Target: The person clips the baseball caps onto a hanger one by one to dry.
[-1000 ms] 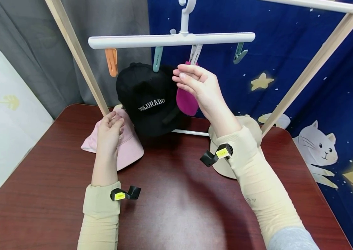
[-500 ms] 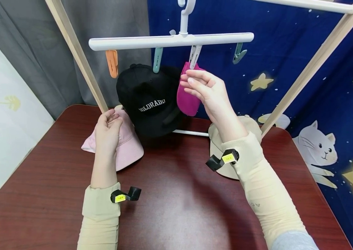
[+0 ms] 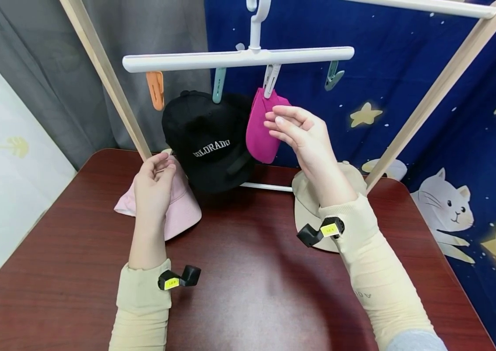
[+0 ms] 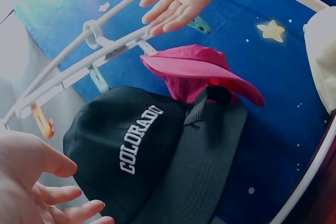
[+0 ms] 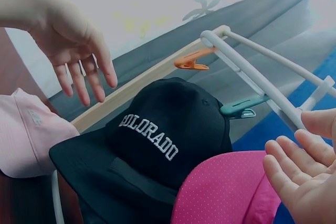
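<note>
The magenta cap (image 3: 261,139) hangs by the white clip (image 3: 271,80) under the hanger (image 3: 177,61), and the latest change is that the right hand stands clear of that clip; this suggests the clip bears the cap by itself and that hanging it is as good as done. Going from the left, the pale pink cap (image 3: 182,209) lies on the bench (image 3: 239,292), with the left hand (image 3: 151,190) in front of it in the head view, its fingers loosely bent and apart, gripping nothing. The orange clip (image 3: 155,90) dangles without a cap. Next, the black cap (image 3: 204,126) hangs from the teal clip (image 3: 219,85), its brim reaching in front of the magenta one's side. The right hand (image 3: 309,141) is just right of the magenta cap, fingers gently bent, palm bare; in the left wrist view a gap shows between the two. Beyond it the green clip (image 3: 333,77) bears nothing, and the beige cap (image 3: 355,178) rests on the bench below. Against the first head picture, the right hand has drawn off rightward and downward, uncovering more magenta, while the left hand and the caps have hardly shifted.
</note>
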`<action>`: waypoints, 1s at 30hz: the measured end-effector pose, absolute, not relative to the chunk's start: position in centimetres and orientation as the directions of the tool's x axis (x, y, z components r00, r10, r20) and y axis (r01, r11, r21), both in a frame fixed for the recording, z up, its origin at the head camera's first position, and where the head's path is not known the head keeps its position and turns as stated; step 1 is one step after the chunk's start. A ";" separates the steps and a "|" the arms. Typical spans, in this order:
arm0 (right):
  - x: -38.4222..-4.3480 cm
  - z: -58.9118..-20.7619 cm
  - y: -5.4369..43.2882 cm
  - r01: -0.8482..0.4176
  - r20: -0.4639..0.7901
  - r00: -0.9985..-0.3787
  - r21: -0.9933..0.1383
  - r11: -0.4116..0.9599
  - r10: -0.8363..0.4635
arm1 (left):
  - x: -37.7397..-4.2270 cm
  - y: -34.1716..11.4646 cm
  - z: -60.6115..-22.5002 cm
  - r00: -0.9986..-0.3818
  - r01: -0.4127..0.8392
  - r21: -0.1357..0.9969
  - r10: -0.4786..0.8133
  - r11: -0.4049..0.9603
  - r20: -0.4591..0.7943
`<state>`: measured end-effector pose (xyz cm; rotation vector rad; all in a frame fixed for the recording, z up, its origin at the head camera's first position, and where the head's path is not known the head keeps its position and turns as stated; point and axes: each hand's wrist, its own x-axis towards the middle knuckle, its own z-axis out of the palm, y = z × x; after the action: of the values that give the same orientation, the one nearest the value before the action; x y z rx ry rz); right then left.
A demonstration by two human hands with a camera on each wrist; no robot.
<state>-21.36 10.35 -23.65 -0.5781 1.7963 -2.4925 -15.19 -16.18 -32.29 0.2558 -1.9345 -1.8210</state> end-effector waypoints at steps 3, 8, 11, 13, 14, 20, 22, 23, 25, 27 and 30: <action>-21.2 -23.8 10.8 -0.210 0.291 -0.932 -0.919 -0.333 -0.217 | -15.0 -16.0 -32.1 -0.869 0.202 0.974 -0.440 0.101 0.226; -21.0 -24.2 11.4 -0.248 0.322 -0.926 -0.913 -0.324 -0.199 | -14.7 -15.6 -31.8 -0.864 0.259 0.960 -0.421 0.103 0.278; -20.8 -24.3 11.8 -0.278 0.345 -0.921 -0.908 -0.313 -0.182 | -14.4 -15.2 -31.5 -0.860 0.296 0.948 -0.399 0.115 0.317; -20.7 -24.4 12.1 -0.292 0.355 -0.919 -0.905 -0.308 -0.173 | -14.3 -15.0 -31.3 -0.860 0.312 0.942 -0.386 0.123 0.335; -20.6 -24.5 12.3 -0.300 0.360 -0.918 -0.905 -0.301 -0.168 | -14.2 -14.9 -31.3 -0.860 0.316 0.940 -0.379 0.129 0.341; -20.1 -24.8 13.4 -0.321 0.374 -0.917 -0.900 -0.295 -0.142 | -14.0 -14.0 -31.2 -0.880 0.319 0.937 -0.322 0.142 0.349; -19.9 -24.9 13.8 -0.327 0.376 -0.917 -0.900 -0.289 -0.134 | -13.9 -13.6 -31.2 -0.888 0.319 0.937 -0.301 0.144 0.349; -19.8 -25.0 14.0 -0.332 0.378 -0.917 -0.901 -0.279 -0.129 | -13.8 -13.4 -31.2 -0.889 0.322 0.934 -0.292 0.153 0.354; -19.6 -25.2 14.4 -0.339 0.378 -0.919 -0.904 -0.260 -0.117 | -13.7 -13.0 -31.2 -0.891 0.331 0.930 -0.270 0.160 0.364; -19.4 -25.3 14.9 -0.344 0.377 -0.920 -0.907 -0.243 -0.104 | -13.7 -12.5 -31.3 -0.893 0.339 0.924 -0.249 0.175 0.375; -19.1 -25.6 15.6 -0.344 0.374 -0.923 -0.906 -0.247 -0.087 | -13.6 -11.6 -31.4 -0.898 0.352 0.920 -0.214 0.176 0.384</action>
<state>-19.08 15.57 -25.62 -0.5879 2.0181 -2.5551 -13.64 -11.63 -31.39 -0.1296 -2.0298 -1.7701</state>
